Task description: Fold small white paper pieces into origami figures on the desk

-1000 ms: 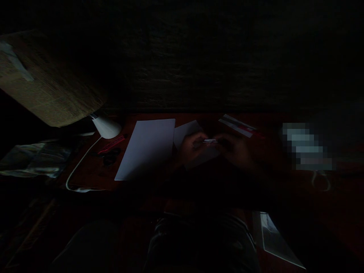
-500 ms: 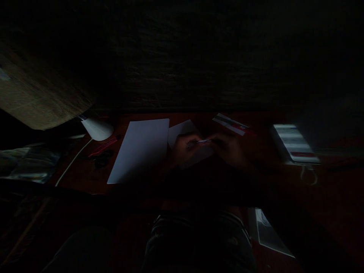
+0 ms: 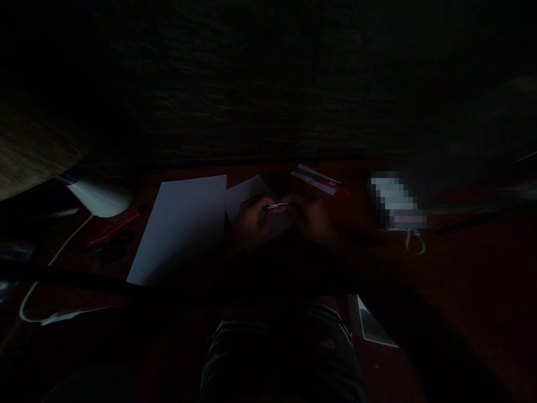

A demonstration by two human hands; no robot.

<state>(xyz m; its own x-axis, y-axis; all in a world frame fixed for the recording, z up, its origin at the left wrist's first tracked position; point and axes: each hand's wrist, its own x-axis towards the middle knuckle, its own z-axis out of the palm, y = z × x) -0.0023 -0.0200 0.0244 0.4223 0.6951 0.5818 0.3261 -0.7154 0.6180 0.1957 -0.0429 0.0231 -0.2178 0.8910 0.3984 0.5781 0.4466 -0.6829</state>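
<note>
In the dim head view, my left hand (image 3: 253, 218) and my right hand (image 3: 312, 217) meet over the table, both with fingers closed. Between their fingertips is a small, thin, pale piece (image 3: 277, 206); the dark hides what it is, though it looks like folded paper. Under the hands lies a white sheet of paper (image 3: 247, 189), partly covered by them. To the left of it rests a larger white sheet or pad (image 3: 184, 218), its lower part in shadow.
A red cutter-like tool (image 3: 333, 185) lies on a pale strip (image 3: 312, 178) behind my right hand. Right of that is a blurred-out device (image 3: 396, 198) with a white loop (image 3: 415, 243). At left stand a white lamp base (image 3: 103, 198), a red object (image 3: 114, 226) and a dark item (image 3: 112, 254).
The whole view has shifted, so the table things appear further left. Both hands still hold the small pale piece between them, in nearly the same place over the paper.
</note>
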